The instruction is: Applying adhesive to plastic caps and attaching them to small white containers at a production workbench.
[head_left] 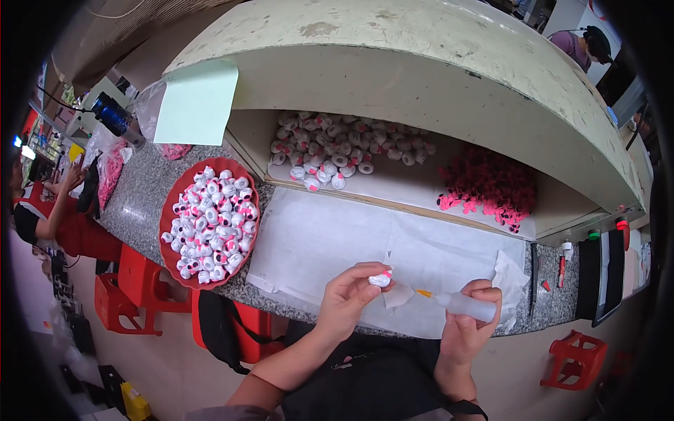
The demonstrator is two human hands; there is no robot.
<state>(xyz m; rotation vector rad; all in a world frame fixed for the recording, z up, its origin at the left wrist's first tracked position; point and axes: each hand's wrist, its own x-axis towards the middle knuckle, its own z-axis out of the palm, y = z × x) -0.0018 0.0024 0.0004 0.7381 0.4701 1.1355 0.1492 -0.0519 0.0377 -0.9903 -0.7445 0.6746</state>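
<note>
Between the thumb and fingers of my left hand (344,298) is a small white figurine head (380,279) with a touch of pink. My right hand (470,326) grips a translucent squeeze bottle (465,306); its orange-yellow nozzle tip (423,292) points left toward the figurine head, with a gap between them. Both hands are above white paper (316,235) spread along the front of the bench. On the left, a red scalloped bowl (166,256) is heaped with white, pink and black heads (214,224).
Inside the cream-coloured box (337,77) lie a pile of white heads (337,144) and a heap of pink pieces (488,186). A red marker (562,272) and a thin dark tool (533,281) rest at the right. Red stools (576,359) stand below. Other people are farther off.
</note>
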